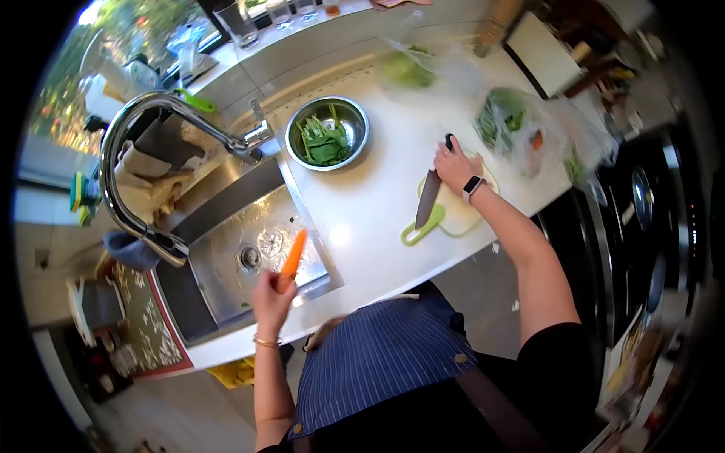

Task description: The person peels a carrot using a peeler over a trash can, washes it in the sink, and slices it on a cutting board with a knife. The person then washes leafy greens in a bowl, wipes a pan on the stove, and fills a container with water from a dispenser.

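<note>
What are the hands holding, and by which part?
The left hand holds a carrot by its near end; the right hand grips a knife by its black handle.

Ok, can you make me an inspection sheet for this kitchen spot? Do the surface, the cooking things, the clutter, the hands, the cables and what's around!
Surface: white countertop, shiny near the sink.
Cooking things: carrot, knife, cutting board with a green handle, steel bowl holding leafy greens.
Clutter: plastic bags with vegetables inside.
Hands: left hand holds the carrot; right hand grips the knife over the board.
Cables: nothing seen.
Surroundings: curved faucet over the sink, window behind.
</note>
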`<state>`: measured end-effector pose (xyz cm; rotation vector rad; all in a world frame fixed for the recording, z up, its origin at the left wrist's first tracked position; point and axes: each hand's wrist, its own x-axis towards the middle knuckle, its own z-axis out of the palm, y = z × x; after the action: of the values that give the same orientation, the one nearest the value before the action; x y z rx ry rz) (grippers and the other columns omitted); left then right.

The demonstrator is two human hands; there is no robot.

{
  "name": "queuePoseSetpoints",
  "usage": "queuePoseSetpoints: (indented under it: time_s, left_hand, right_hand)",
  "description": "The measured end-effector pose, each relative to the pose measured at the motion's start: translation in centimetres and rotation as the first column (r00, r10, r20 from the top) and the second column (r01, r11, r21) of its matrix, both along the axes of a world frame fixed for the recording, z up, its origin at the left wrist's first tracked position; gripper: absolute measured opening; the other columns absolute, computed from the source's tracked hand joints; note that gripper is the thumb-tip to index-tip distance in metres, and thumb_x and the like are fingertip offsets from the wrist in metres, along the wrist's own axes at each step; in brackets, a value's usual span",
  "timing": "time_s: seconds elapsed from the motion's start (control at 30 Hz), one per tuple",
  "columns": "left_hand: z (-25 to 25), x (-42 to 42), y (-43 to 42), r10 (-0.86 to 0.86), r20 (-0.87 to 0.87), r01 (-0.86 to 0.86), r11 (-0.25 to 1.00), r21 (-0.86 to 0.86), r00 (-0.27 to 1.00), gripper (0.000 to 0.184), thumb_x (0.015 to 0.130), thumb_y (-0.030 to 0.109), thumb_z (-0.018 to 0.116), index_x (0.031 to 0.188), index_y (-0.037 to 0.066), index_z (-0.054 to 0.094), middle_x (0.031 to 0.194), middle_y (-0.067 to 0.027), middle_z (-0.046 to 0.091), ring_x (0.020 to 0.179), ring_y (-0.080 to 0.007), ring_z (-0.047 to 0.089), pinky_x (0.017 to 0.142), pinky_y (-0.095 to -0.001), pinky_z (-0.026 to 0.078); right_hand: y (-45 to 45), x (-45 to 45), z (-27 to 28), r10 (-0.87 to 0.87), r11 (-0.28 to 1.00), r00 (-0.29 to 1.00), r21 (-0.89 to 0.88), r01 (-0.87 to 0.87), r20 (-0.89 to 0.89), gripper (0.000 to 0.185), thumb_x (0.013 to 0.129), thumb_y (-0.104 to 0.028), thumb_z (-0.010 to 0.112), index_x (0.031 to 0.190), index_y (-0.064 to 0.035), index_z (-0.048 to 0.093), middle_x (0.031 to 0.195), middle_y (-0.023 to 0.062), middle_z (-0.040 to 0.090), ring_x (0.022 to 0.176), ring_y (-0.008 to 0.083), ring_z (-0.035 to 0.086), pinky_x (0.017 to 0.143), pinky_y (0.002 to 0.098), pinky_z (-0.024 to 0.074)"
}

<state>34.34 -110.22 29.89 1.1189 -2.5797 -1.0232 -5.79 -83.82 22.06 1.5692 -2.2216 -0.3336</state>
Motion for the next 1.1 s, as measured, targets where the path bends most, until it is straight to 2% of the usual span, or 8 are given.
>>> queuePoseSetpoints:
  time_s: [0.03,0.13,0.27,0.37,0.57,0.8,0.87,1.1]
  left_hand:
    - [-0.6,-1.6,2.5,-0.010,-0.086,0.011,1.000,0.002,0.996,0.033,0.069,0.021,0.074,0.085,0.002,0.053,0.075,-0.0156,0.062,0.067,-0.0280,0.062,0.060,-0.0334,0.047]
    - [0.5,-7.2,9.0,-0.037,-0.122,0.030,0.998,-0.054,0.992,0.033,0.068,0.019,0.075,0.087,0.002,0.054,0.075,-0.0142,0.061,0.065,-0.0263,0.061,0.060,-0.0318,0.048]
    - [-0.5,-12.8,14.4,-0.099,-0.121,0.082,0.987,-0.139,0.988,0.032,0.067,0.019,0.075,0.086,0.003,0.056,0.074,-0.0132,0.060,0.067,-0.0275,0.061,0.060,-0.0331,0.049]
    - [-2.6,-16.6,17.9,-0.185,-0.132,0.163,0.974,-0.157,0.974,0.034,0.065,0.019,0.075,0.087,0.004,0.054,0.070,-0.0127,0.058,0.062,-0.0301,0.057,0.057,-0.0380,0.046]
    - [-6.8,-21.7,20.9,-0.392,-0.127,0.356,0.904,-0.235,0.911,0.033,0.067,0.021,0.073,0.085,0.006,0.049,0.066,-0.0096,0.054,0.058,-0.0286,0.053,0.054,-0.0377,0.042]
    - [-8.4,-22.4,21.2,-0.414,-0.092,0.393,0.901,-0.185,0.906,0.032,0.071,0.025,0.068,0.082,0.005,0.047,0.073,-0.0112,0.053,0.062,-0.0291,0.052,0.058,-0.0372,0.041]
    - [-8.8,-22.6,21.2,-0.407,-0.102,0.388,0.906,-0.168,0.908,0.031,0.071,0.025,0.068,0.082,0.004,0.047,0.073,-0.0114,0.053,0.062,-0.0294,0.053,0.058,-0.0379,0.042]
    - [-8.7,-22.5,21.6,-0.412,-0.132,0.392,0.907,-0.157,0.901,0.030,0.071,0.023,0.068,0.081,0.005,0.047,0.072,-0.0122,0.053,0.060,-0.0320,0.052,0.056,-0.0409,0.043]
  right_hand:
    - [0.0,-1.6,-0.1,0.036,0.956,0.999,0.291,-0.045,0.038,0.013,0.077,-0.011,0.050,0.087,-0.0085,0.059,0.091,0.0060,0.057,0.101,0.0234,0.051,0.102,0.0448,0.0304]
    - [2.3,-3.5,3.9,0.303,0.937,0.900,0.075,-0.342,0.313,0.008,0.076,-0.010,0.051,0.082,-0.0089,0.056,0.085,0.0072,0.056,0.091,0.0229,0.055,0.095,0.0391,0.0356]
    - [11.7,-2.5,7.2,0.013,1.000,0.808,-0.004,-0.013,0.590,0.017,0.070,-0.007,0.058,0.086,-0.0064,0.052,0.082,0.0102,0.053,0.081,0.0287,0.052,0.075,0.0391,0.0402]
    - [16.5,1.1,6.9,-0.086,0.963,0.521,-0.064,0.263,0.849,0.019,0.083,-0.016,0.059,0.095,-0.0030,0.053,0.081,0.0166,0.059,0.070,0.0360,0.059,0.060,0.0418,0.0471]
    - [14.6,8.5,5.6,-0.255,0.881,0.326,0.080,0.466,0.910,0.024,0.087,-0.026,0.056,0.098,-0.0042,0.052,0.076,0.0178,0.061,0.068,0.0380,0.059,0.059,0.0453,0.0465]
    - [12.2,8.8,4.8,-0.298,0.898,0.334,0.144,0.417,0.894,0.027,0.089,-0.029,0.052,0.088,-0.0019,0.048,0.071,0.0176,0.060,0.063,0.0379,0.058,0.056,0.0457,0.0455]
    - [11.9,8.8,3.8,-0.373,0.904,0.421,0.222,0.366,0.827,0.028,0.089,-0.029,0.051,0.084,-0.0020,0.046,0.067,0.0179,0.059,0.061,0.0366,0.059,0.054,0.0454,0.0462]
    - [9.3,8.6,2.4,-0.445,0.878,0.362,0.320,0.355,0.819,0.029,0.090,-0.030,0.050,0.085,-0.0010,0.046,0.065,0.0192,0.059,0.062,0.0368,0.060,0.055,0.0454,0.0475]
